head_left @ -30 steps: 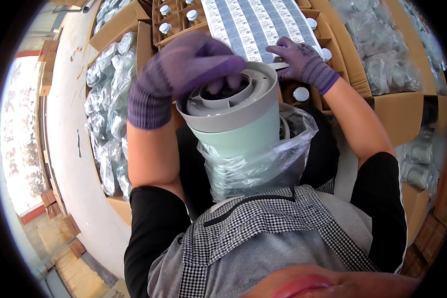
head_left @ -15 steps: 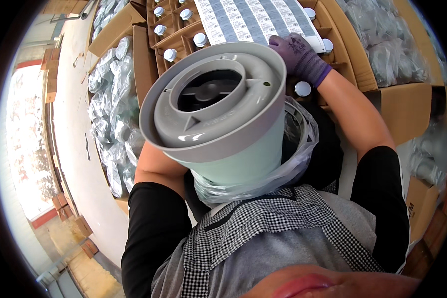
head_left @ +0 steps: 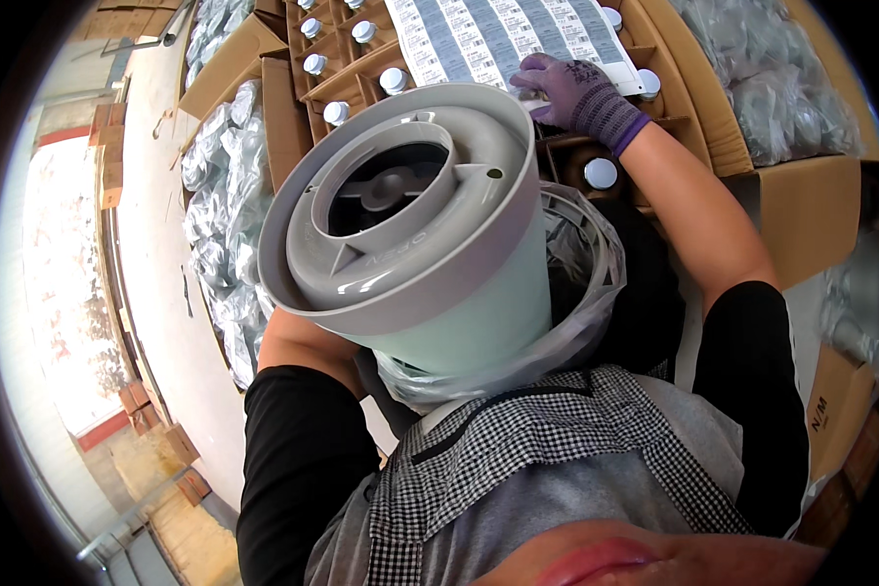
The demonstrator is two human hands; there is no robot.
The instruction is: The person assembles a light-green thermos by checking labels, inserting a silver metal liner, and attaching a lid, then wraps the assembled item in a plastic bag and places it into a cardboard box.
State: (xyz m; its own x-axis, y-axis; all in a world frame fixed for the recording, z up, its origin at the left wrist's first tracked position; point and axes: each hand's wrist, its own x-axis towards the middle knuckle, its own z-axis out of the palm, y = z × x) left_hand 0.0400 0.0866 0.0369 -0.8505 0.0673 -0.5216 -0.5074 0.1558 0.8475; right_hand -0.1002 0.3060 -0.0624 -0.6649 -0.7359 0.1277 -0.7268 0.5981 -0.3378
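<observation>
Container (head_left: 479,293), pale green, before checked apron (head_left: 518,420) — grey lid (head_left: 479,205) seemingly seated, clear bag (head_left: 557,347) only around lower body, upper part not yet covered — left grip out of sight, right grip (head_left: 578,98) curled at lower edge of label sheet (head_left: 488,39), pinching or not: cannot tell.

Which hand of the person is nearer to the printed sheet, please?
Right. The right hand is at the lower edge of the printed sheet; the left hand is hidden by the grey-green container, its forearm showing farther away.
</observation>
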